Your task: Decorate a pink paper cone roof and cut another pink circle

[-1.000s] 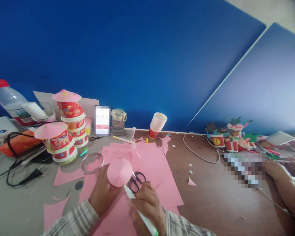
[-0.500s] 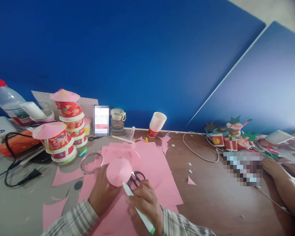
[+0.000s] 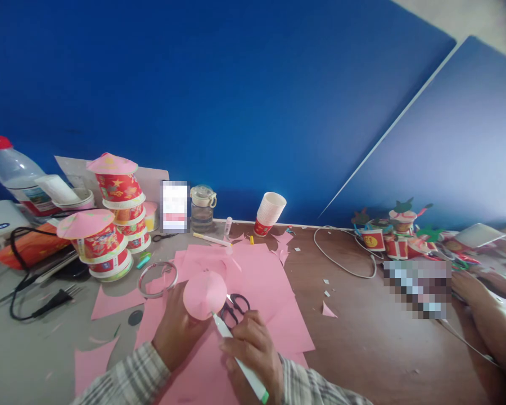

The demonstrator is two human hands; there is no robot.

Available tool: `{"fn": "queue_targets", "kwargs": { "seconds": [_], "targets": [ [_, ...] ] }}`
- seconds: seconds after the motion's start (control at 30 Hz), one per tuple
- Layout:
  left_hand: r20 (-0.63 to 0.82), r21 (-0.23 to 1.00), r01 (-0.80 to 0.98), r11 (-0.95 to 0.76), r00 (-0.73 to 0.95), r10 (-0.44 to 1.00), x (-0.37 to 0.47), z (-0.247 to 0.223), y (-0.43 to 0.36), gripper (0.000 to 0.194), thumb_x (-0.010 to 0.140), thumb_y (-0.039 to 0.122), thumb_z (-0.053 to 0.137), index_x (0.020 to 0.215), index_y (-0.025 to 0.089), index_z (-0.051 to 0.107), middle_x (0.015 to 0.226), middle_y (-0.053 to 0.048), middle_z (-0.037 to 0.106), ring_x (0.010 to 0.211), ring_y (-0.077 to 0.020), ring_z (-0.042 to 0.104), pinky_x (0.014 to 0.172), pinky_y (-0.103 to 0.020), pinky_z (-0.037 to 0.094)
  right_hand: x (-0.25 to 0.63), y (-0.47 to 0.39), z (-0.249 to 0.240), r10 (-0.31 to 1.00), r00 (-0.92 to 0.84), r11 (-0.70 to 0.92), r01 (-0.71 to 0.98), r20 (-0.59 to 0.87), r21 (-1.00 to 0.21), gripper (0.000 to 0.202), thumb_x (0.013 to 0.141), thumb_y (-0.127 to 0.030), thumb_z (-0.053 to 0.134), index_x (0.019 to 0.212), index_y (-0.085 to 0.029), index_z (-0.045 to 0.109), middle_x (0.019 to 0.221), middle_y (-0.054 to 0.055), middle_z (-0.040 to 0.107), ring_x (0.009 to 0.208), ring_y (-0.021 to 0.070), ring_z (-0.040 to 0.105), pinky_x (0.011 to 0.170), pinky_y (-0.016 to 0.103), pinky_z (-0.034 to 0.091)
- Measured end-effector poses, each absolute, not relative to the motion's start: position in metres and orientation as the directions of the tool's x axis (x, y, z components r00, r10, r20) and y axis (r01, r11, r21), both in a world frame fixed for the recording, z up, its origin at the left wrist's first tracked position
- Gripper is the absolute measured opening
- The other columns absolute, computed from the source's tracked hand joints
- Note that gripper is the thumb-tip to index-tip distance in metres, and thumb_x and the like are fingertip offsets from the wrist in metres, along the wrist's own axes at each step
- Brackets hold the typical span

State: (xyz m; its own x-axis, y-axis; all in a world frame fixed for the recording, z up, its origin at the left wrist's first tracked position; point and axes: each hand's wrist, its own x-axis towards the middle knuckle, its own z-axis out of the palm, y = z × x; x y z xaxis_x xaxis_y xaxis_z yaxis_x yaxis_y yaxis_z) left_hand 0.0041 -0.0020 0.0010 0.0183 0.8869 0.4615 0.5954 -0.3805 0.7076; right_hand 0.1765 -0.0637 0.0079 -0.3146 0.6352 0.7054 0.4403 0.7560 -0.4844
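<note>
My left hand (image 3: 175,326) is closed on the edge of a small pink paper cone (image 3: 204,292), held over the sheets; some of its fingers are hidden behind the cone. A white marker with a green end (image 3: 240,357) is gripped in my right hand (image 3: 255,349), its tip at the lower rim of the cone. Whether the tip touches the paper I cannot tell. Just beyond my right hand lie black-handled scissors (image 3: 235,308), resting on pink paper sheets (image 3: 274,304). A roll of tape (image 3: 157,278) lies left of the cone.
Paper-cup towers with pink cone roofs (image 3: 95,242) stand at the left, near a black plug (image 3: 54,304). A glass jar (image 3: 202,208) and stacked paper cups (image 3: 270,214) stand at the back. At the right are another person's hands (image 3: 468,287) and a white cable (image 3: 346,270).
The marker and my right hand have shifted slightly right and down along the cone's rim. My left hand holds the cone in almost the same place.
</note>
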Motion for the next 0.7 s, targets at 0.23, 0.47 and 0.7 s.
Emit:
{"fn": "queue_targets", "kwargs": {
  "seconds": [0.23,0.47,0.7],
  "targets": [
    [0.448,0.73,0.571,-0.376,0.016,0.894,0.0039,-0.0008,-0.002,0.037,0.055,0.046,0.058,0.087,0.029,0.053,0.082,-0.001,0.053,0.079,-0.0266,0.049,0.07,-0.045,0.042,0.1764,-0.0632,0.0085,0.656,-0.292,0.734,0.459,0.696,-0.5,0.027,0.073,-0.017,0.056,0.099,-0.025,0.057,0.069,-0.001,0.056,0.057,0.017,0.055,0.063,0.036,0.046],
    [0.449,0.71,0.598,-0.372,0.024,0.893,0.0018,-0.0027,-0.0015,0.038,0.053,0.045,0.058,0.086,0.027,0.052,0.081,-0.002,0.051,0.079,-0.0268,0.049,0.069,-0.045,0.042,0.177,-0.0628,0.0118,0.639,-0.324,0.755,0.441,0.698,-0.486,0.026,0.072,-0.015,0.058,0.097,-0.021,0.058,0.07,0.0,0.055,0.057,0.0165,0.055,0.063,0.036,0.046],
    [0.441,0.71,0.605,-0.361,0.017,0.897,0.003,-0.0018,-0.0021,0.039,0.052,0.043,0.059,0.087,0.026,0.052,0.081,-0.002,0.052,0.078,-0.0262,0.05,0.07,-0.045,0.043,0.1788,-0.0653,0.0088,0.639,-0.293,0.754,0.423,0.712,-0.503,0.026,0.071,-0.014,0.059,0.096,-0.02,0.06,0.07,0.001,0.054,0.058,0.0171,0.054,0.063,0.037,0.045]
  ]
}}
